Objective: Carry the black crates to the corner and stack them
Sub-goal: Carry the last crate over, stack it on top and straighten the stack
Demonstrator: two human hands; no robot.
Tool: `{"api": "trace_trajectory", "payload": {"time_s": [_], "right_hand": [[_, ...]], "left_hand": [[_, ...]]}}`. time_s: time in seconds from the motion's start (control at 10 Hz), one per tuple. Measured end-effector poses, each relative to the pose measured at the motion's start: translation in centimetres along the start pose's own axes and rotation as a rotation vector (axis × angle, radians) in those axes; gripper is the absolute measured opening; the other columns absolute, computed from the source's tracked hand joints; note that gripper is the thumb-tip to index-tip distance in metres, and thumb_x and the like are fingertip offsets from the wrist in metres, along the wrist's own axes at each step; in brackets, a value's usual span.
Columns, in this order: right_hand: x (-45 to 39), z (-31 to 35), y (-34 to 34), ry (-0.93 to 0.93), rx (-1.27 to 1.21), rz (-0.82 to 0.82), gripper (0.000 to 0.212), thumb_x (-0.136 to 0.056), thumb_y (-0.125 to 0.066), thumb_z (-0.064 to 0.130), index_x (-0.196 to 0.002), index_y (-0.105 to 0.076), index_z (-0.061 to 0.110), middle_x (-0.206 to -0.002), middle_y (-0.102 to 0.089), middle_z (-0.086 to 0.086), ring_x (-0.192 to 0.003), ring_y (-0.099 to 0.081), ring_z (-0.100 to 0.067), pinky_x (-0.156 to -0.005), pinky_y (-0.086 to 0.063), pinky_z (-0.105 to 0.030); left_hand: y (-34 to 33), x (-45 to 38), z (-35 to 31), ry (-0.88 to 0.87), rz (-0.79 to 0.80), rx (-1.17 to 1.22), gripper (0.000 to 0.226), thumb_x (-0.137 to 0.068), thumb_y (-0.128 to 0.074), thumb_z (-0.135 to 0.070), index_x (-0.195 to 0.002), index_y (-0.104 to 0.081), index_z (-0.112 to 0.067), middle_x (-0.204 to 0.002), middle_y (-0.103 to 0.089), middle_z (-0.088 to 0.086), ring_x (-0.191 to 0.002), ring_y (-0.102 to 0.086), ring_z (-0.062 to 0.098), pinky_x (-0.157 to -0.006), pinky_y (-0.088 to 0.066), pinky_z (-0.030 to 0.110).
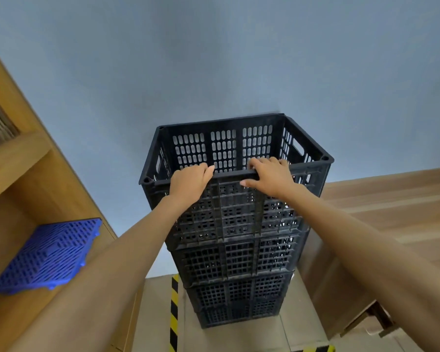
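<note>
We've got left hand (191, 181) and right hand (271, 177) curled over the top crate (236, 199) near rim, six o'clock side, steadying the stack (236, 275).

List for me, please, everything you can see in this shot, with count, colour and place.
black crates: four, black, stacked in one column against the wall, top one empty
blue grid panel: one, blue, leaning on the wooden shelving
wooden shelving: one, tan, far left
wall: grey-blue, behind the stack
striped floor tape: yellow and black, left of the stack's base
cardboard boxes: tan, right of the stack, count unclear
left hand: one, curled over the top crate's near rim
right hand: one, curled over that rim, further right
</note>
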State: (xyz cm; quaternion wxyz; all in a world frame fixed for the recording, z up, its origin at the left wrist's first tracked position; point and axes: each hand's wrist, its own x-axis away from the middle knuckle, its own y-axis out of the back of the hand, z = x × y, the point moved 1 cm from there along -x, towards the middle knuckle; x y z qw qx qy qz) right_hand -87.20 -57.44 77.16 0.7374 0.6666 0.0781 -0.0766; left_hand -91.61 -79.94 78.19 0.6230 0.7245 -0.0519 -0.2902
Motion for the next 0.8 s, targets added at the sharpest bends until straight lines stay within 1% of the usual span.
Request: {"api": "trace_trajectory", "payload": {"time_s": [0.1, 0.2, 0.3, 0.4, 0.5, 0.6, 0.7, 0.8], "right_hand": [[2.0, 0.0, -0.1, 0.103, -0.089, -0.018, 0.057, -0.086, -0.047, 0.066, -0.132, -0.04, 0.033, -0.133, -0.053, 0.005, -0.127, -0.045, -0.022, -0.113, -0.023, -0.047], [3.2, -0.1, 0.5, 0.164, -0.202, -0.023, 0.054, -0.09, -0.05, 0.057, -0.137, -0.037, 0.034, -0.139, -0.049, 0.006, -0.131, -0.041, -0.02, -0.115, -0.024, -0.046], [3.2, 0.2, 3.0, 0.18, -0.366, -0.003, 0.047, -0.093, -0.053, 0.048, -0.135, -0.043, 0.029, -0.136, -0.053, 0.005, -0.125, -0.049, -0.018, -0.106, -0.04, -0.043], [3.0, 1.1, 6.0, 0.217, -0.5, 0.001, 0.036, -0.096, -0.053, 0.039, -0.128, -0.054, 0.022, -0.128, -0.059, 0.007, -0.118, -0.054, -0.01, -0.103, -0.045, -0.034], [2.5, 2.0, 9.0, 0.26, -0.525, -0.044, 0.027, -0.096, -0.053, 0.037, -0.117, -0.062, 0.024, -0.119, -0.064, 0.011, -0.111, -0.057, -0.006, -0.099, -0.047, -0.032], [1.8, 2.6, 12.4, 0.298, -0.561, -0.121, 0.023, -0.095, -0.054, 0.038, -0.112, -0.063, 0.027, -0.112, -0.066, 0.014, -0.105, -0.06, -0.004, -0.096, -0.049, -0.032], [1.2, 3.1, 16.2, 0.34, -0.604, -0.202, 0.021, -0.095, -0.055, 0.039, -0.111, -0.063, 0.027, -0.109, -0.067, 0.013, -0.103, -0.062, -0.004, -0.092, -0.051, -0.029], [1.1, 3.5, 20.4, 0.369, -0.659, -0.304, 0.019, -0.095, -0.054, 0.04, -0.108, -0.064, 0.03, -0.108, -0.066, 0.016, -0.101, -0.062, -0.001, -0.087, -0.051, -0.024]], "left_hand": [[0.6, 1.3, 0.0, -0.029, -0.069, 0.083, 0.032, -0.102, -0.032, -0.044, -0.093, -0.055, -0.023, -0.08, -0.062, -0.007, -0.07, -0.059, 0.015, -0.067, -0.052, 0.04], [1.5, 2.1, -0.1, -0.028, -0.113, 0.135, 0.023, -0.101, -0.039, -0.039, -0.101, -0.057, -0.025, -0.09, -0.062, -0.008, -0.079, -0.058, 0.013, -0.07, -0.053, 0.037], [2.8, 2.1, -0.4, -0.012, -0.151, 0.197, 0.02, -0.101, -0.042, -0.036, -0.102, -0.059, -0.024, -0.092, -0.062, -0.01, -0.082, -0.058, 0.011, -0.073, -0.054, 0.037], [4.7, 1.7, -1.0, -0.021, -0.168, 0.239, 0.019, -0.1, -0.043, -0.032, -0.104, -0.06, -0.023, -0.095, -0.063, -0.009, -0.084, -0.059, 0.01, -0.075, -0.056, 0.036], [6.9, 0.8, -1.5, -0.04, -0.198, 0.259, 0.018, -0.1, -0.043, -0.034, -0.105, -0.059, -0.027, -0.096, -0.062, -0.01, -0.084, -0.06, 0.008, -0.075, -0.056, 0.035], [9.9, -0.3, -2.0, -0.066, -0.231, 0.272, 0.017, -0.099, -0.042, -0.038, -0.108, -0.056, -0.031, -0.099, -0.061, -0.014, -0.089, -0.059, 0.007, -0.075, -0.053, 0.032], [13.1, -1.1, -2.5, -0.105, -0.31, 0.26, 0.018, -0.1, -0.044, -0.037, -0.112, -0.056, -0.031, -0.107, -0.062, -0.014, -0.099, -0.057, 0.007, -0.08, -0.047, 0.029], [16.8, -2.1, -3.4, -0.157, -0.399, 0.263, 0.023, -0.101, -0.042, -0.038, -0.119, -0.054, -0.031, -0.12, -0.06, -0.015, -0.109, -0.055, 0.006, -0.09, -0.047, 0.033]]}}
